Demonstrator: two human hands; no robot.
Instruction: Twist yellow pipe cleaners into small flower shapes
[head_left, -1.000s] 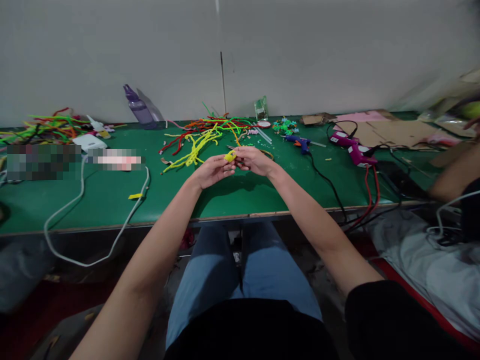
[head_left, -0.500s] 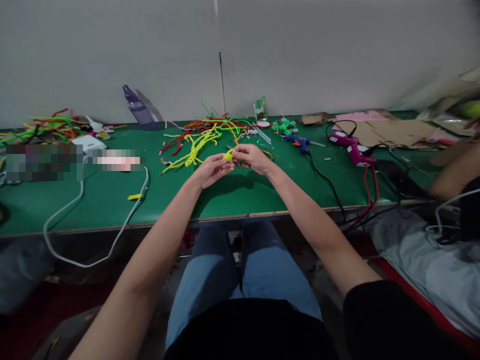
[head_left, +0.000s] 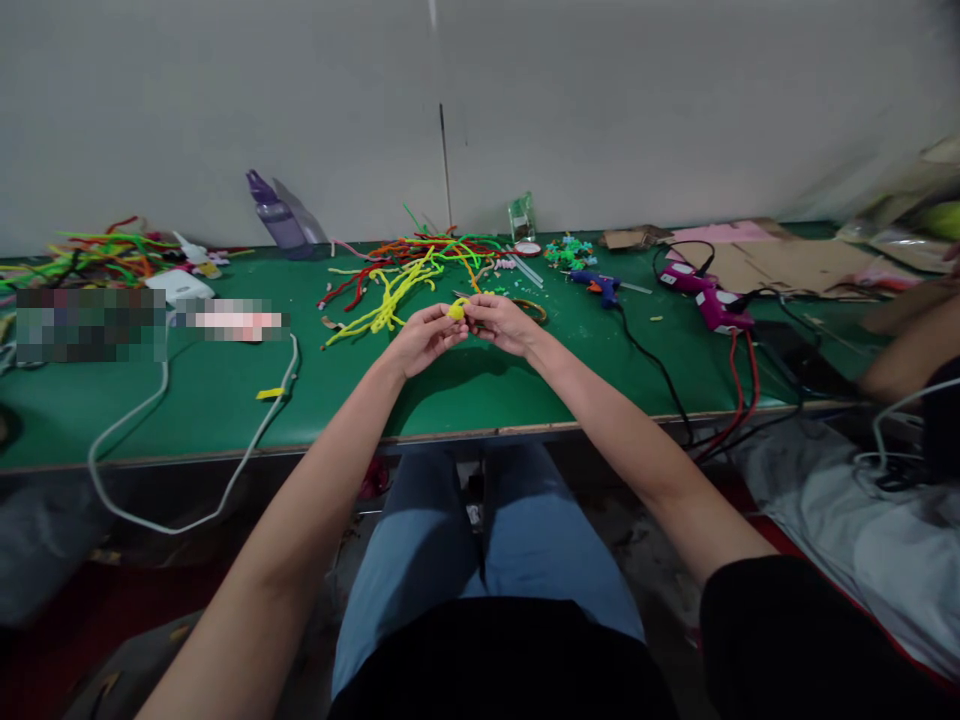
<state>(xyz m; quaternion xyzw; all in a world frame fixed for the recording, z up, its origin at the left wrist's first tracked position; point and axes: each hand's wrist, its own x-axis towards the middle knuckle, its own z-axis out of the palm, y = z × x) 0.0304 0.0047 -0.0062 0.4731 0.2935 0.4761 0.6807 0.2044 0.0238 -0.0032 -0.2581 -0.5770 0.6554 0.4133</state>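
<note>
A small coil of yellow pipe cleaner (head_left: pixel 457 311) is pinched between my two hands, above the green table. My left hand (head_left: pixel 424 340) grips it from the left with thumb and fingertips. On the other side, my right hand (head_left: pixel 501 324) closes its fingers on the coil's right edge. Just behind the hands lie loose yellow pipe cleaners (head_left: pixel 396 292), with red, orange and green pipe cleaners (head_left: pixel 450 243) heaped farther back. A ring-shaped brown object (head_left: pixel 534 311), partly hidden, rests beyond my right hand.
A blue glue gun (head_left: pixel 598 285) with a black cord lies right of my hands, near magenta devices (head_left: pixel 721 306) with red cables. Turquoise small pieces (head_left: pixel 568 251) and a purple bottle (head_left: pixel 277 215) are at the back. Another person's arm (head_left: pixel 915 345) rests at far right.
My right hand has shifted slightly, its fingers drawn closer round the yellow coil. The left hand stays nearly in place. At far right, the other person's arm has moved a little.
</note>
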